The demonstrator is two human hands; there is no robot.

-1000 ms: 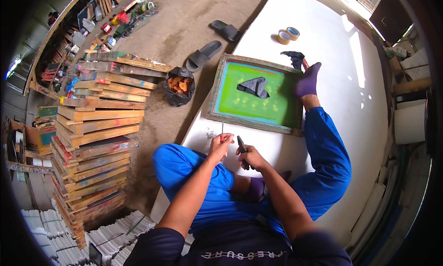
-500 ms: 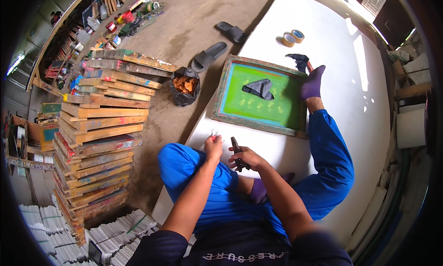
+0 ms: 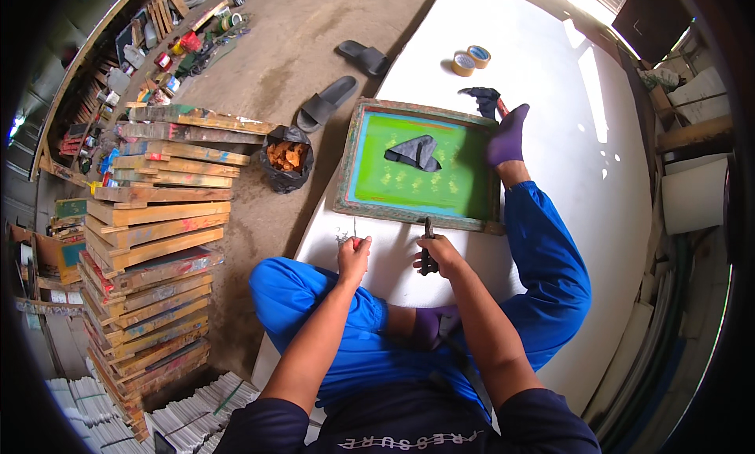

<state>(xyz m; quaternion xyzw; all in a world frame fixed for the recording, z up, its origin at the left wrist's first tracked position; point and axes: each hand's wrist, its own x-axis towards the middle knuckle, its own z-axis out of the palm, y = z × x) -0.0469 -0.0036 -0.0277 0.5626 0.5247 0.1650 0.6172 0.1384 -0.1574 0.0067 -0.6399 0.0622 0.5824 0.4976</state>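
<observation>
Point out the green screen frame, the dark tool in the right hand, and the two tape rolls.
green screen frame (image 3: 370,159): head view, on its left wooden rail.
dark tool (image 3: 428,241): head view, on the part above the fist.
tape rolls (image 3: 464,64): head view, on the nearer roll's top.

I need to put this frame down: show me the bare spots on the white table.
Bare: the wide stretch right of the green screen frame, beyond the purple-socked foot, and the strip past the tape rolls. Crowded: the near edge, where the left hand, the right hand with its dark tool, and both knees sit.
</observation>
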